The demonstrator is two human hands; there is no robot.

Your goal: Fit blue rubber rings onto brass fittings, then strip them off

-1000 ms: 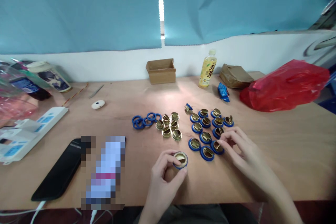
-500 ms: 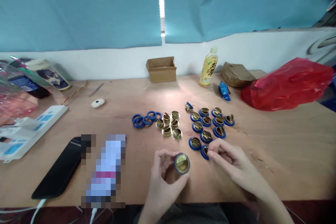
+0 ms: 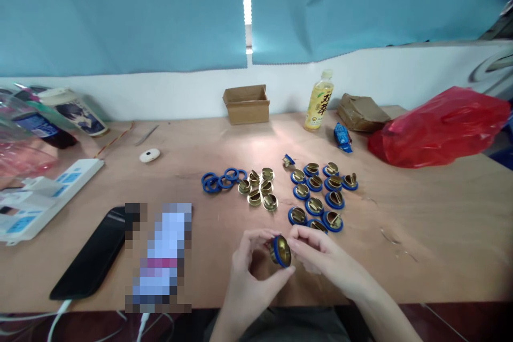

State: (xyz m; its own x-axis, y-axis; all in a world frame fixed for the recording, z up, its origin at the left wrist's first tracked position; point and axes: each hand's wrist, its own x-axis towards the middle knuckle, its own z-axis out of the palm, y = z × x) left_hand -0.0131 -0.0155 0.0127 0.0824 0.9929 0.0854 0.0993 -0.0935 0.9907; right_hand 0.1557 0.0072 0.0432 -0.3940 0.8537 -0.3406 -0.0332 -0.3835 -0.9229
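My left hand [image 3: 253, 281] is clamped on a brass cap [image 3: 284, 251] with a blue ring [image 3: 276, 250] round it, thumb below and fingers above, holding it tilted over the near part of the table [image 3: 420, 197]. My right hand [image 3: 323, 257] has its fingertips right beside the cap's rim; I cannot tell whether they grip anything. Beyond lie ringed caps [image 3: 315, 206], bare caps [image 3: 254, 197] and loose blue rings [image 3: 214, 189]

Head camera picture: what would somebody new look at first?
Probably the big red bag at the right. Next, the shiny gold pieces with blue rings, grouped right of centre. Then the similar piece in the left hand, low in the middle.
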